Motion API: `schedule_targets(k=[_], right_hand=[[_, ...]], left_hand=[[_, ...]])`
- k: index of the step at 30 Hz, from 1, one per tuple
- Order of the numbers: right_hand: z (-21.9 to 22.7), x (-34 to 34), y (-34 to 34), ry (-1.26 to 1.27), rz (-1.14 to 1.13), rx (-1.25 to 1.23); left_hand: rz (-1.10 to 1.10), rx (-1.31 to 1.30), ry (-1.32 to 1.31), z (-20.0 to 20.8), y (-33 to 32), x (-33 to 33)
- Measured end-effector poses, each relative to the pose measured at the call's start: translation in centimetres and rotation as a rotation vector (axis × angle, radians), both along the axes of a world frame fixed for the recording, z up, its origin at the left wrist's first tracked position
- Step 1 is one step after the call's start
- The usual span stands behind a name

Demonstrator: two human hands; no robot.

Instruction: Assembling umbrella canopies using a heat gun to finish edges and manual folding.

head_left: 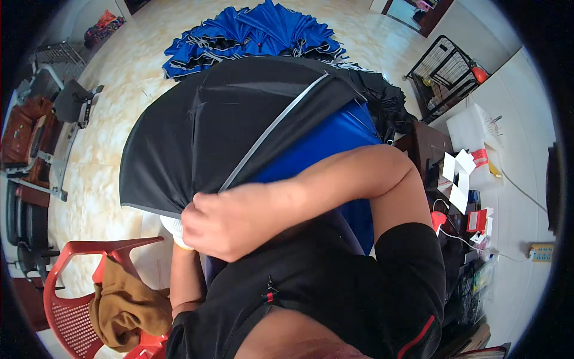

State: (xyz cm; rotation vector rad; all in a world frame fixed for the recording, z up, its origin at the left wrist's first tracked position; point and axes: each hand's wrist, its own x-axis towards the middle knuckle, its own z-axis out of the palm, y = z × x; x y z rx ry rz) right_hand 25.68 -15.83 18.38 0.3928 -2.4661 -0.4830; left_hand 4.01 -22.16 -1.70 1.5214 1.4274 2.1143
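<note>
A half-spread umbrella (239, 107) with black outer cloth, a grey trim band and blue inner cloth lies across my front, its edge toward my chest. My right hand (230, 218) reaches across my body to the umbrella's near left edge. Its fingers are curled closed where the cloth gathers; what is between them is hidden. Just beyond and below it is my left hand (173, 230), in a white glove, close against the umbrella's hem. The right hand covers most of it, so its fingers do not show.
A pile of blue umbrellas (257, 33) with black parts lies on the floor ahead. A red plastic chair (69, 311) holding a brown cloth (128, 311) stands at left. At right are an open white box (457, 182), a black wire cage (442, 78) and a power strip (541, 252).
</note>
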Motion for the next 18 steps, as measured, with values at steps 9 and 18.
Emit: schedule_targets(k=[9,18], right_hand=[[-1.5,6.2,8.3,-0.329,-0.102,-0.594],[-0.1,6.7,6.1,-0.354,-0.045,-0.733]], left_hand=[[0.310,0.046,0.083,-2.9,-4.1,-8.6],[0.567,-0.482,-0.684,1.6,-4.6,-7.2]])
